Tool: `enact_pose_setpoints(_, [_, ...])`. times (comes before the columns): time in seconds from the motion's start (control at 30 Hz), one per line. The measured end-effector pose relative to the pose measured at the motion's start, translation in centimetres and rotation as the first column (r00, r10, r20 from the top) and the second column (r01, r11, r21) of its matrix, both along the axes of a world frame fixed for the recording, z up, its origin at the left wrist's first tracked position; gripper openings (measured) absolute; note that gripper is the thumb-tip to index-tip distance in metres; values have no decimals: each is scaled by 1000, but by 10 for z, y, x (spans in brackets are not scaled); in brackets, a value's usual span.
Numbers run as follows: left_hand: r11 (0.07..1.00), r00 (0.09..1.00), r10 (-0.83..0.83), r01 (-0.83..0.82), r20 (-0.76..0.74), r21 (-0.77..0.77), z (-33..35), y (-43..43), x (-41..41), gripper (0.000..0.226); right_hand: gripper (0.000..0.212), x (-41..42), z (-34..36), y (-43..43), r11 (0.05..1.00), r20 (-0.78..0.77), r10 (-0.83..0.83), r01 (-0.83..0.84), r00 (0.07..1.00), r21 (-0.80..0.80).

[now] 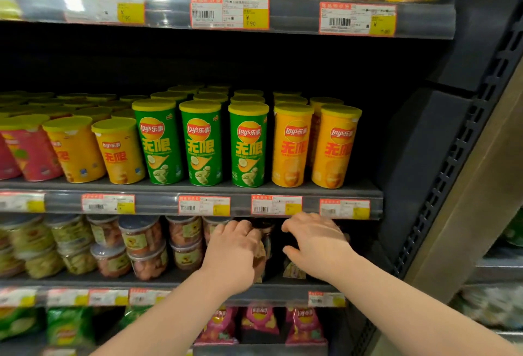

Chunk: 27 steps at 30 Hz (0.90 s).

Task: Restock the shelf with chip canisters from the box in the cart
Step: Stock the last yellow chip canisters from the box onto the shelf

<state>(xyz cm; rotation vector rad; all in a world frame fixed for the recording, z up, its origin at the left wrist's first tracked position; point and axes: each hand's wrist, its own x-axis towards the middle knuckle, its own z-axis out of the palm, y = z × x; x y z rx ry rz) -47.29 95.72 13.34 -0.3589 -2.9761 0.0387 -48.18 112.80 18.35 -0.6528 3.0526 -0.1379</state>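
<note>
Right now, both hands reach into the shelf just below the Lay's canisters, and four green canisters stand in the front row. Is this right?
Not quite: the head view shows three green canisters in the front row, not four. The rest holds: the left hand and the right hand both reach into the shelf just below them.

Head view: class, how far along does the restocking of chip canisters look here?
Done: the canisters fill the front row of the middle shelf. In hand: both hands are in the shelf below, the left hand curled round a clear tub; what the right hand holds is too dark to tell. Left: unclear, since neither cart nor box is in view.
</note>
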Motion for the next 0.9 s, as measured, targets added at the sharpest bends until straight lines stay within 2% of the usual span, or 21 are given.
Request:
enact_pose_setpoints(0.1, [997,994,63,-59,91,-48,-4,1,15,56,39,2,-18,-1,998,38,45,-47,998,42])
enact_pose_setpoints(0.23, [988,974,147,-137,169,-71,-16,-6,37,52,40,6,-46,-10,989,76,126,-131,989,67])
enact_pose_setpoints(0.5, [942,873,336,-317,355,-112,-52,-49,99,46,40,31,-94,-58,940,187,329,-341,925,32])
enact_pose_setpoints(0.67, [898,827,440,-416,349,-145,-64,-84,137,49,42,53,-103,-103,896,223,412,-437,883,74])
enact_pose_setpoints(0.9, [853,800,513,-516,312,-79,-60,-159,197,51,44,97,-89,-185,852,181,484,-508,856,128])
